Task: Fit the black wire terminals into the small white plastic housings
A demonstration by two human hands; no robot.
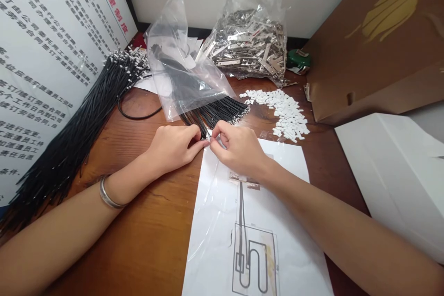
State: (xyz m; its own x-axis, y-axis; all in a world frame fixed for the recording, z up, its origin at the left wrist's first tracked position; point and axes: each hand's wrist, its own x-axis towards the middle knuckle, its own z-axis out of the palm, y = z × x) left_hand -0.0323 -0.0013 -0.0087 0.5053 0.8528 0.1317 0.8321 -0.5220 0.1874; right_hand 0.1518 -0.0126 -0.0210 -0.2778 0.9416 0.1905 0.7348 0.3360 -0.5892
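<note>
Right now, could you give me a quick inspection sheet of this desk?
Surface: brown wooden table.
Job's things: black wires spilling from a clear bag; white connectors; bagged metal strips.
Clutter: diagram sheet, green tape roll.
Hands: left hand and right hand pinch together at one wire end.
Cables: finished black wire bundle at left.
Surroundings: printed board, cardboard box, white box.

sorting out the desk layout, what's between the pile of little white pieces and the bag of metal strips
In the head view nothing lies between the white pieces and the bag of metal strips: only a narrow strip of bare wooden table.
</note>
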